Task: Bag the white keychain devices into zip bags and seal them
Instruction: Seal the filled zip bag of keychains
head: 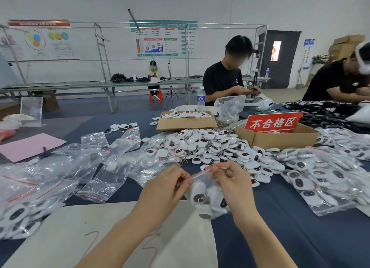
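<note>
Left hand [170,184] and right hand [230,176] each pinch the filled bag [206,199] at its strip; sealing well likely means pressing evenly end to end.

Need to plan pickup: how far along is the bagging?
Done: filled bags lie at right and lower left. In hand: left hand and right hand pinch the top of a bag holding devices. Remaining: a big loose pile, plus empty bags.
</note>
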Demonstrator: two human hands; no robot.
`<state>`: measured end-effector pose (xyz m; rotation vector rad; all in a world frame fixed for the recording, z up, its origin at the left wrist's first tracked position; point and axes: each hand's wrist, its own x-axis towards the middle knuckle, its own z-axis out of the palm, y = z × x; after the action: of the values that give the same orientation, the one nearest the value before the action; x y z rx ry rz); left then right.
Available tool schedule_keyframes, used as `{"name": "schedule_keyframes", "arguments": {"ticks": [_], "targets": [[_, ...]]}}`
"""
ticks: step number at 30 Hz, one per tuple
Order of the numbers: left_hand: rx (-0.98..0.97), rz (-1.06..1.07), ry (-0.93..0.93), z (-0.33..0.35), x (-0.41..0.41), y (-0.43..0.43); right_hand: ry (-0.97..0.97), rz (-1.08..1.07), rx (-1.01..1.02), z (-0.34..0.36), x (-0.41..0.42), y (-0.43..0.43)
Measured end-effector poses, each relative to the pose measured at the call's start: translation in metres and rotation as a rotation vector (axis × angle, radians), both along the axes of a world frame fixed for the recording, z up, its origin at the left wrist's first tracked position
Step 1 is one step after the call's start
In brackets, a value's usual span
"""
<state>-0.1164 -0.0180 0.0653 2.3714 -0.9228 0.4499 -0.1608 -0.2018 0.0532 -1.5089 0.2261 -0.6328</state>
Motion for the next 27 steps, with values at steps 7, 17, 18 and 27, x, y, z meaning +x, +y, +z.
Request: {"name": "schedule_keyframes", "arguments": {"ticks": [7,17,18,27], "targets": [[-0.028,0.016,-0.032,-0.007,-0.003,0.002,0.002,-0.126,0.042,-0.003,0.005,0.007],[-0.107,0.092,-0.08,-0.009,-0.002,0.003,-0.013,-0.122,0.149,0.001,0.003,0.005],[-0.115,0.077,-0.078,-0.009,-0.002,0.002,-0.01,-0.12,0.145,0.003,0.001,0.004],[-0.497,-0.444,0.661,-0.021,-0.015,-0.053,-0.122,-0.204,0.046,0.031,-0.023,-0.037]]}}
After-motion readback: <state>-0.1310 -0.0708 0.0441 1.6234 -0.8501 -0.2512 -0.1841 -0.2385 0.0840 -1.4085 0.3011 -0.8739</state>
